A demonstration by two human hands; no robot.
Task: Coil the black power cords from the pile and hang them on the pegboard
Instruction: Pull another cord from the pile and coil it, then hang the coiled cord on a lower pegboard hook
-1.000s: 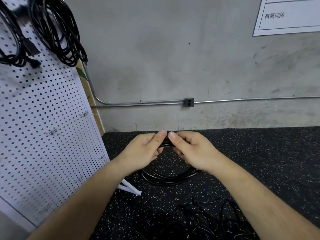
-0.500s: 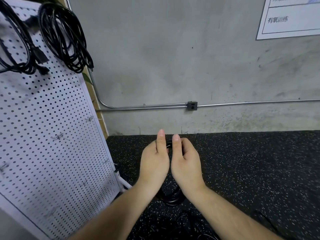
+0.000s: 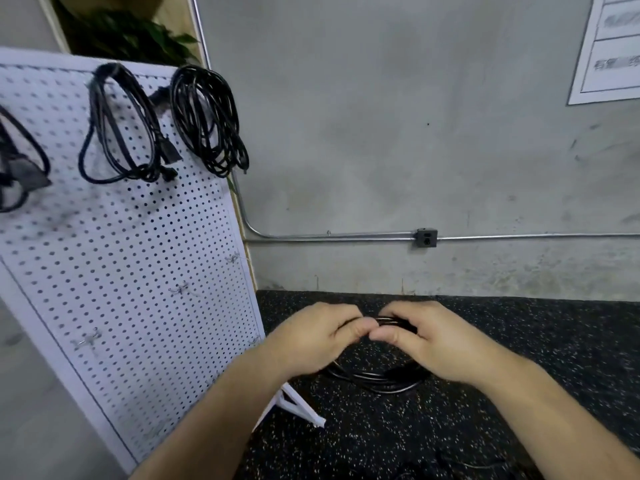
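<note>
Just to the right of the white pegboard's point(image 3: 121, 271) foot, above the speckled black floor point(image 3: 519, 341), the left hand point(image 3: 311, 337) and right hand point(image 3: 436, 341) sit close together, thumbs nearly touching. Each has its fingers curled round the top of one coiled black cord point(image 3: 375, 378), whose loops sag beneath the wrists. Along the pegboard's top rows three hung coils show: one at its right edge point(image 3: 207, 119), one beside that point(image 3: 121, 126), one partly cut off at far left point(image 3: 17, 168).

Glossy black cord point(image 3: 375, 379), perhaps rubber; speckled matt floor point(image 3: 519, 341)
</note>
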